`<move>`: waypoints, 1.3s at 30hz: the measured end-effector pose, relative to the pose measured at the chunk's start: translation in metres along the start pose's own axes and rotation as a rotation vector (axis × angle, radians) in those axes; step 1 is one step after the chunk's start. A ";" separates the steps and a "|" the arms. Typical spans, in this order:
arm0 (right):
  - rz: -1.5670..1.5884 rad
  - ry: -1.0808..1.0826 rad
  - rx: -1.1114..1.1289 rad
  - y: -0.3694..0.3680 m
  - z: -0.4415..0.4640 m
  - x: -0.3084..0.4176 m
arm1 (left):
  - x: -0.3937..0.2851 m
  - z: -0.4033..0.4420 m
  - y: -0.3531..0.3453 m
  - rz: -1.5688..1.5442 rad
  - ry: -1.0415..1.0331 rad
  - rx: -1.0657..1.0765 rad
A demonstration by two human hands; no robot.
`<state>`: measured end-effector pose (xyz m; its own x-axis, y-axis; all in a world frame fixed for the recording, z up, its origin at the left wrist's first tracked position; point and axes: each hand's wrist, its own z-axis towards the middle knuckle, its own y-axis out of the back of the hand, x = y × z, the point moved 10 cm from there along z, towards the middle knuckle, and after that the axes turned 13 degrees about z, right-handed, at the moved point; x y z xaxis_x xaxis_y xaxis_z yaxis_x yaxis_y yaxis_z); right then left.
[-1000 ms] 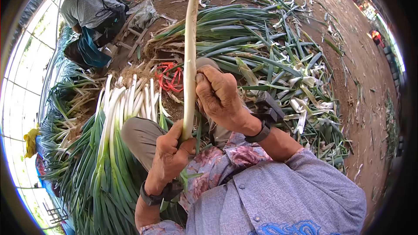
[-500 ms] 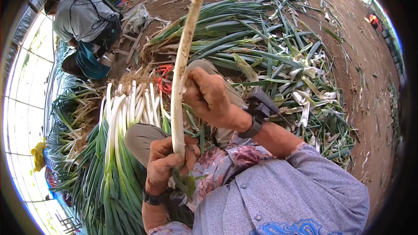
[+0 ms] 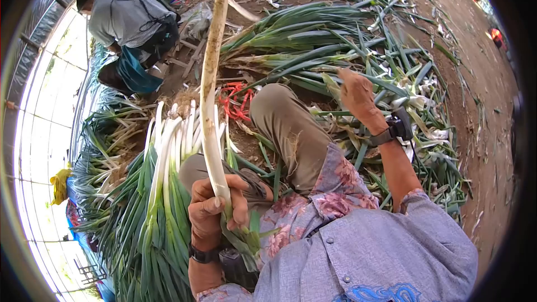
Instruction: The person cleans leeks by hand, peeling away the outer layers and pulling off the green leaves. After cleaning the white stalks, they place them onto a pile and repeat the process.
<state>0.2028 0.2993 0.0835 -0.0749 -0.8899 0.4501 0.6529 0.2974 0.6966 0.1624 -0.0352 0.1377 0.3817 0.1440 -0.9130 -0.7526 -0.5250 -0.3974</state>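
Our left hand (image 3: 218,207) closes around the long white soil-streaked leek (image 3: 208,98), root end away from us; our right hand (image 3: 357,98), well apart, curls loosely, its contents unclear.

Right hand (image 3: 358,96) now away from leek (image 3: 208,95)

Single view, worn on the head, very wide lens: straight lines bow, dark curved border at the sides. Looks forward and steeply down. Wearer's shirt (image 3: 363,251) fills the bottom edge, trousers (image 3: 288,134) just past it. Left hand (image 3: 219,204) is close, low and left of center; right hand (image 3: 358,96) is up and right. Dirt ground (image 3: 481,134) runs along the right side. Another person (image 3: 131,19) is farther off, upper left.
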 end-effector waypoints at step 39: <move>1.556 -0.390 0.152 -0.001 0.058 0.057 | 0.131 -0.035 0.010 -0.107 0.463 0.025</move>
<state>0.1538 0.2683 0.1407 0.3627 0.4246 0.8296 0.1994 0.8342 -0.5142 0.2235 -0.0511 0.0168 0.6523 -0.1957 -0.7322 -0.7066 -0.5065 -0.4941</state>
